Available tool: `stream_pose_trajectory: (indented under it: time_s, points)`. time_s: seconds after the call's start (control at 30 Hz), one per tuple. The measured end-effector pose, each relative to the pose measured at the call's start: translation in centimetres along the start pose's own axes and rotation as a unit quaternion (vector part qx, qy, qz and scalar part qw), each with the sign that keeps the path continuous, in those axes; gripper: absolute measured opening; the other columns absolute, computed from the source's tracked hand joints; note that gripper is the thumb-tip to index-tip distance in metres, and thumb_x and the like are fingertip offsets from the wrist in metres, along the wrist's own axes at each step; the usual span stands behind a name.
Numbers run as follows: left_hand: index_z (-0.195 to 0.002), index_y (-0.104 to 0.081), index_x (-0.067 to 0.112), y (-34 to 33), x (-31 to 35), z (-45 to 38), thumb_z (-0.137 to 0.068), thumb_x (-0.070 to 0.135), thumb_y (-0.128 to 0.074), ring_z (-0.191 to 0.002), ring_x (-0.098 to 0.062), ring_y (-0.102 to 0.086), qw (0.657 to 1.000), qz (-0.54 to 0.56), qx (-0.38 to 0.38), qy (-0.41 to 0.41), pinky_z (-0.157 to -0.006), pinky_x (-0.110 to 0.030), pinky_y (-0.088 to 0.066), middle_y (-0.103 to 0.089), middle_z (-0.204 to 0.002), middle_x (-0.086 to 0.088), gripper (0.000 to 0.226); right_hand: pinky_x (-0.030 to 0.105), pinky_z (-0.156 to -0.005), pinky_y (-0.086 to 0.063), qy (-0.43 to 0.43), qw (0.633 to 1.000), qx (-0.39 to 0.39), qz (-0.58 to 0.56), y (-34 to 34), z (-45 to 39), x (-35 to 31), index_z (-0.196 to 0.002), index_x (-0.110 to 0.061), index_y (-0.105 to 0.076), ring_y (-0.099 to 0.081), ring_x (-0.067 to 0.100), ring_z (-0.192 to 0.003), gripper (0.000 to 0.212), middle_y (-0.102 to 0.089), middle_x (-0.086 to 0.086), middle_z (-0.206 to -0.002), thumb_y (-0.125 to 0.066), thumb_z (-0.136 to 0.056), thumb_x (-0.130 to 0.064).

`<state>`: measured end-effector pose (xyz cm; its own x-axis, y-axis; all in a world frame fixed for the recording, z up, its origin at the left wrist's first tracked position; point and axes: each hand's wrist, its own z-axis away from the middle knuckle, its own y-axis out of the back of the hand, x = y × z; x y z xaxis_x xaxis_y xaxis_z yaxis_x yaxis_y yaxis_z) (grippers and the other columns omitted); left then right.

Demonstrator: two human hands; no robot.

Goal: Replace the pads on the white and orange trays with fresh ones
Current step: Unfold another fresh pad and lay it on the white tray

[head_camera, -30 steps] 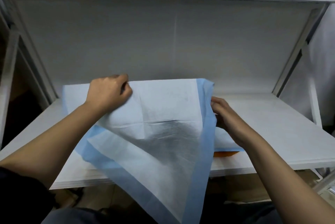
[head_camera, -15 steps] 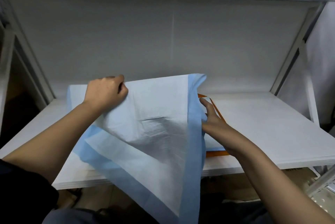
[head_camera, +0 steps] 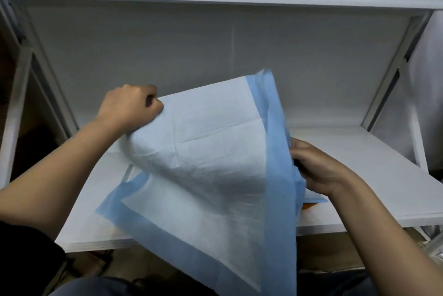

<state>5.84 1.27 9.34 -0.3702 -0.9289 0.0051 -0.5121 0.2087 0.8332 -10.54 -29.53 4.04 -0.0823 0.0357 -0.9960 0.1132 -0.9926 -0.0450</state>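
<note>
A person held a blue-bordered pad point(head_camera: 211, 151) above a white shelf point(head_camera: 374, 163), the left hand point(head_camera: 129, 108) fisted on its far left edge, the right hand point(head_camera: 314, 166) pinching its right border. The pad hung between both hands, its length trailing toward the person. An orange tray point(head_camera: 311, 205) peeked out beneath the right hand. No writing was legible.

A pad point(head_camera: 215, 163) is spreading across the frame's middle, lying over the shelf point(head_camera: 359, 163) and hanging past its front edge toward the bottom. The left hand point(head_camera: 129, 108) is gripping its upper left, the right hand point(head_camera: 316, 166) its right edge. A tray point(head_camera: 309, 205) is peeking out under that hand.
</note>
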Motion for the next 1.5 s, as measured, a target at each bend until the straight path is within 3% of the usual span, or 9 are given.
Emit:
stream_pose_trajectory:
  time_s: [0.1, 0.33, 0.53, 0.7, 0.93, 1.13, 1.3, 1.4, 1.5]
  points:
    - [-0.070, -0.048, 0.014, 0.0, 0.4, -0.2, -0.085, 0.024, -0.046, -0.067, -0.035, -0.050, 1.000, -0.009, -0.018, -0.008, -0.057, -0.030, -0.033, -0.053, -0.068, -0.010, 0.018, 0.021, -0.057, -0.053, -0.007, 1.000, 0.010, 0.018, 1.3, -0.3, 0.0, -0.101, -0.014, -0.064, -0.065, 0.013, -0.066, 0.043, -0.068, 0.003, -0.082, -0.034, -0.087, 0.013]
    - [-0.081, -0.049, 0.012, -3.3, 1.9, 0.2, -0.090, 0.024, -0.041, -0.066, -0.036, -0.055, 0.999, -0.010, 0.044, -0.005, -0.057, -0.030, -0.032, -0.063, -0.078, -0.013, 0.017, 0.026, -0.064, -0.051, -0.022, 0.961, 0.249, 0.116, 4.3, -2.5, 3.2, -0.109, -0.010, -0.058, -0.060, 0.020, -0.064, 0.026, -0.065, 0.006, -0.082, -0.045, -0.089, -0.003]
    - [-0.080, -0.049, 0.009, -4.7, 3.1, 0.3, -0.093, 0.020, -0.041, -0.051, -0.032, -0.047, 0.991, 0.010, 0.121, -0.050, -0.048, -0.027, -0.029, -0.061, -0.068, -0.012, 0.019, 0.030, -0.076, -0.047, -0.032, 0.974, 0.210, 0.076, 4.3, -3.6, 3.7, -0.118, -0.026, -0.061, -0.064, 0.018, -0.089, 0.041, -0.069, 0.003, -0.105, -0.038, -0.094, -0.050]
    - [-0.082, -0.054, 0.006, -4.2, 2.4, 0.5, -0.092, 0.025, -0.034, -0.058, -0.035, -0.052, 0.978, 0.031, 0.183, -0.100, -0.051, -0.030, -0.031, -0.059, -0.067, -0.014, 0.030, 0.038, -0.095, -0.046, -0.010, 0.967, 0.253, -0.006, 4.5, -5.2, 2.8, -0.104, -0.027, -0.068, -0.065, 0.020, -0.103, 0.046, -0.071, 0.002, -0.108, -0.039, -0.091, -0.060]
    - [-0.082, -0.057, 0.005, -4.1, 2.7, 1.2, -0.094, 0.025, -0.034, -0.061, -0.034, -0.057, 0.965, 0.037, 0.190, -0.178, -0.054, -0.036, -0.041, -0.059, -0.070, -0.014, 0.032, 0.026, -0.072, -0.056, 0.148, 0.968, 0.204, 0.003, 4.2, -6.5, -1.2, -0.123, -0.014, -0.054, -0.070, 0.016, -0.091, 0.039, -0.070, 0.004, -0.110, -0.066, -0.086, -0.019]
    - [-0.079, -0.056, 0.007, -4.4, 2.7, 1.9, -0.094, 0.023, -0.037, -0.058, -0.033, -0.057, 0.963, 0.017, 0.191, -0.187, -0.051, -0.035, -0.040, -0.058, -0.065, -0.011, 0.030, 0.025, -0.073, -0.057, 0.108, 0.988, 0.106, -0.022, 5.2, -5.2, -2.0, -0.113, -0.013, -0.061, -0.069, 0.015, -0.090, 0.024, -0.072, 0.003, -0.103, -0.058, -0.089, -0.016]
    - [-0.077, -0.054, 0.008, -4.6, 2.7, 2.0, -0.093, 0.024, -0.037, -0.055, -0.033, -0.055, 0.967, 0.017, 0.175, -0.185, -0.050, -0.034, -0.040, -0.057, -0.063, -0.011, 0.028, 0.020, -0.065, -0.055, 0.138, 0.974, 0.171, -0.047, 5.4, -5.0, -1.0, -0.116, -0.014, -0.054, -0.067, 0.011, -0.082, 0.026, -0.070, -0.002, -0.095, -0.059, -0.090, -0.013]
    - [-0.076, -0.054, 0.008, -4.7, 2.9, 2.0, -0.093, 0.023, -0.037, -0.052, -0.032, -0.054, 0.965, 0.015, 0.178, -0.191, -0.047, -0.031, -0.037, -0.056, -0.060, -0.010, 0.028, 0.022, -0.068, -0.054, 0.120, 0.984, 0.131, -0.007, 5.0, -4.8, -0.6, -0.118, -0.016, -0.057, -0.069, 0.012, -0.088, 0.035, -0.071, -0.001, -0.102, -0.066, -0.085, -0.019]
    - [-0.075, -0.055, 0.008, -4.7, 3.2, 2.0, -0.093, 0.023, -0.038, -0.048, -0.031, -0.052, 0.966, 0.010, 0.179, -0.189, -0.046, -0.028, -0.032, -0.056, -0.058, -0.008, 0.029, 0.025, -0.071, -0.054, 0.129, 0.975, 0.176, 0.036, 4.8, -5.1, -0.2, -0.104, -0.015, -0.067, -0.070, 0.012, -0.083, 0.018, -0.074, -0.003, -0.093, -0.066, -0.086, -0.014]
